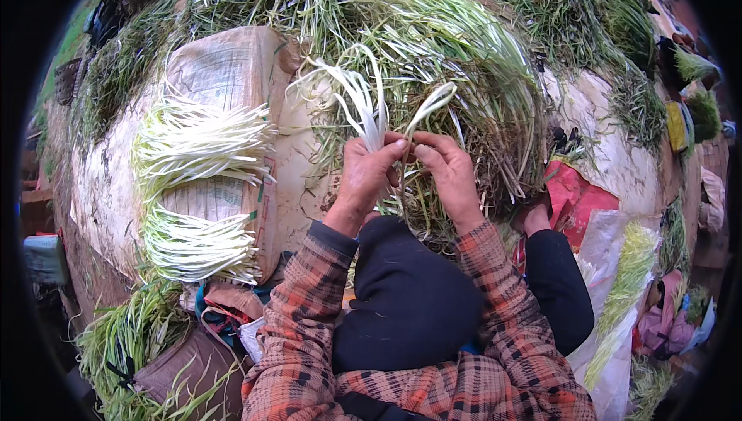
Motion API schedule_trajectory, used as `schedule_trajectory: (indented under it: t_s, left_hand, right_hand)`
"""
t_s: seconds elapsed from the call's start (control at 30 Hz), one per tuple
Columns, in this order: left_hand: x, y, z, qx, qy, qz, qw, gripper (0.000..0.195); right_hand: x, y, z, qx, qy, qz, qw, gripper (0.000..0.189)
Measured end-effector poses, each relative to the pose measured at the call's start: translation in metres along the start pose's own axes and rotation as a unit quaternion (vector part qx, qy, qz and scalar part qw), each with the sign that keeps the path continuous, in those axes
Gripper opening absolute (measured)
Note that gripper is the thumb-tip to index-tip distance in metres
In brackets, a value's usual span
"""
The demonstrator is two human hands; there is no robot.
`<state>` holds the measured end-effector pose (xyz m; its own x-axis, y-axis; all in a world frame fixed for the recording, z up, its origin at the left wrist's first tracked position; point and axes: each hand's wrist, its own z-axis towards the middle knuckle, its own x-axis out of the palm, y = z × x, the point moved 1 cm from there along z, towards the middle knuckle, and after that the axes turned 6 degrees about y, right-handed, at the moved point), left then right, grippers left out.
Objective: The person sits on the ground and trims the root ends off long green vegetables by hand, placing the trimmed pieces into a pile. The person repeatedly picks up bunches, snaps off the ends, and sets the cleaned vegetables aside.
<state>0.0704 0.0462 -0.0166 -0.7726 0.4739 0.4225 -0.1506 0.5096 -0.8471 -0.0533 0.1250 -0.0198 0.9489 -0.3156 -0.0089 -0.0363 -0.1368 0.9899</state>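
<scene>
My left hand (366, 173) is closed around a small bunch of pale, peeled vegetable stalks (362, 102) whose ends fan out above the fist. Beside it, the fingers of my right hand (449, 172) pinch a single stalk (432, 102), pale and looped at the top, with a brownish strip hanging down between the hands. On the left, two piles of white-green stalks, an upper one (197, 140) and a lower one (200, 247), lie across a wrapped block (214, 67). A large heap of unpeeled green stalks (481, 73) spreads just beyond my hands.
Green leafy stalks (133, 328) lie at the lower left by a brown bundle (191, 374). Red sacking (579, 195) and a clear plastic sheet (608, 305) with yellowish leaves lie at the right. More green heaps (556, 9) cover the ground further off.
</scene>
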Motion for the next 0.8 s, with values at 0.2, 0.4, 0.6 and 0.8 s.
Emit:
schedule_trajectory:
  t_s: [0.2, 0.4, 0.6, 0.8]
  left_hand:
    - [0.005, 0.010, 0.002, -0.014, -0.042, -0.147, 0.988, 0.010]
    - [-0.026, 0.025, -0.001, -0.024, -0.034, -0.187, 0.981, 0.012]
    - [-0.084, 0.040, -0.023, -0.099, -0.059, -0.085, 0.990, 0.013]
    - [-0.097, 0.039, -0.029, -0.068, -0.165, 0.135, 0.975, 0.025]
  right_hand:
    - [0.008, -0.012, 0.004, 0.029, -0.049, 0.356, 0.933, 0.014]
    - [-0.045, -0.039, -0.014, 0.056, -0.088, 0.367, 0.924, 0.019]
    - [-0.103, -0.043, -0.018, 0.026, -0.184, 0.285, 0.940, 0.015]
    - [-0.098, -0.008, -0.006, 0.017, -0.167, 0.164, 0.972, 0.012]
